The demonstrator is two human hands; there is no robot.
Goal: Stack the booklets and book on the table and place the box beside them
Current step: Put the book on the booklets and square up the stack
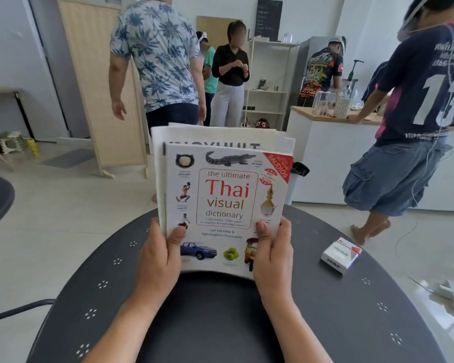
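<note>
Head view: left hand (159,254) is gripping the lower left edge of the Thai visual dictionary (224,205), thumb pressing on the front cover, other fingers hidden behind. Right hand (273,254) is gripping the lower right edge the same way, thumb lying on the cover near the tuk-tuk picture, fingers curling around the back. Both hands are closed on the bundle, holding it upright above the table, cover facing the camera, bottom edge hanging clear of the tabletop.

The dictionary is showing a white cover with a red "Thai" title inside a thin red frame, small photos around it (crocodile, blue pickup, green fruit, dragon fruit, athletes) and a red corner banner reading "AUDIO" at top right. It is sitting frontmost in the bundle. White booklets (220,136) are standing behind it, sticking out above its top edge and along its left side; one is showing large dark letters, upside down, partly covered. Exact booklet count cannot be told.

The round dark table (351,323) with small dotted perforations is lying under the hands. A small white box (341,255) with red and grey markings is resting flat on the table's right side, well apart from the bundle and the right hand.

People are standing in the background near a white counter (323,158).
</note>
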